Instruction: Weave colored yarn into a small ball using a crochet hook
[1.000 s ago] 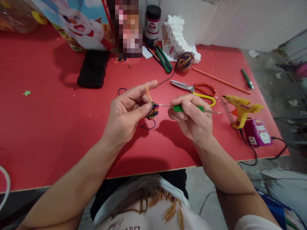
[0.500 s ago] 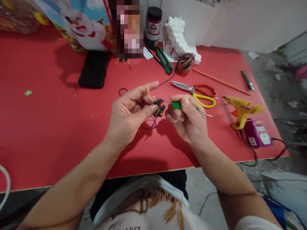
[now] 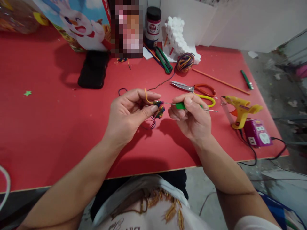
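Left hand (image 3: 123, 116): thumb and fingers pinching a small piece of knitted yarn (image 3: 160, 111), which sits at the thumb tip, off the table, in the gap between the two hands. Piece is a stubby, lumpy clump, edges uneven. Colors are mixed: dark blue, green, purple-pink, flecks of orange-yellow. Stitches look tight and bumpy; too small to count. Top edge faces the right fingers, lower part hangs just below the left thumb.

Yellow strand (image 3: 145, 95) comes off the top of the piece and runs up over the left index finger. Thin dark and pinkish tails loop below the thumb.

Right hand (image 3: 193, 116): thumb and fingers pinching the green handle of a hook (image 3: 180, 105) — thin metal shaft out both ends. Left-hand shaft reaches the top edge of the piece, right by the left fingertips; can't tell exactly how the tip sits in the stitches. Other end pokes out past the right hand.

Beyond the left fingertips, a dark strand runs up to a yarn ball (image 3: 185, 62), same mixed colors. Scissors (image 3: 182, 86) lie just beyond the right fingers, glue gun (image 3: 243, 107) farther out to their right — all on the red table (image 3: 59, 134).
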Tool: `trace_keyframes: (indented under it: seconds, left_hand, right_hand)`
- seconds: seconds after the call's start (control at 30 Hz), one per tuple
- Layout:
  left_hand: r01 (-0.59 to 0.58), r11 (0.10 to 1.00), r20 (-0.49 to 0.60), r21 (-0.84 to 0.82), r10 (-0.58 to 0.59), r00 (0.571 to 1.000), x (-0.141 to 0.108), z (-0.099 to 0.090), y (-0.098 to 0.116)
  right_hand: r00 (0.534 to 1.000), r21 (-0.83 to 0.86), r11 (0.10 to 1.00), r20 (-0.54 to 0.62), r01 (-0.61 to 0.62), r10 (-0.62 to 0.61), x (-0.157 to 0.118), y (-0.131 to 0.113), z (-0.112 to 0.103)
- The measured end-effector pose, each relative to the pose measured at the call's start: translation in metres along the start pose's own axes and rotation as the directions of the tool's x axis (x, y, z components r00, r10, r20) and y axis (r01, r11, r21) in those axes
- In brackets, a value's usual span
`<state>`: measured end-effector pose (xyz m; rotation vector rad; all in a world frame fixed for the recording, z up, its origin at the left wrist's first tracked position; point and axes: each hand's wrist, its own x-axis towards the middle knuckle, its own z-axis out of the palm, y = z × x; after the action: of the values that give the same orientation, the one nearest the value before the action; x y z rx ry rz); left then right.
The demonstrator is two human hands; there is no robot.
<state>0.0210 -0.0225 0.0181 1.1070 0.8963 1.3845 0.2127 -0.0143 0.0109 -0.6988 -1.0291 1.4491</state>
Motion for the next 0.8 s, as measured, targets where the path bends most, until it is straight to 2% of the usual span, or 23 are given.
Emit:
trace_keyframes:
  seconds: [0.33,0.57,0.8]
  left_hand:
    - [-0.042,0.994,0.027,0.097,0.039,0.999,-0.0003,-0.0004,0.0008]
    - [-0.105,0.961,0.02,0.255,0.103,0.994,-0.0014,0.0015,0.0056]
    - [-0.089,0.967,0.027,0.24,0.085,0.996,0.0003,0.0058,0.0082]
  right_hand:
    - [0.997,-0.044,0.996,0.015,0.076,-0.076,0.0006,-0.0017,-0.0038]
    - [0.988,-0.167,0.974,-0.014,0.152,-0.156,-0.0028,-0.0036,-0.005]
    - [0.98,-0.196,0.961,0.001,0.194,-0.198,-0.0033,-0.0022,-0.0055]
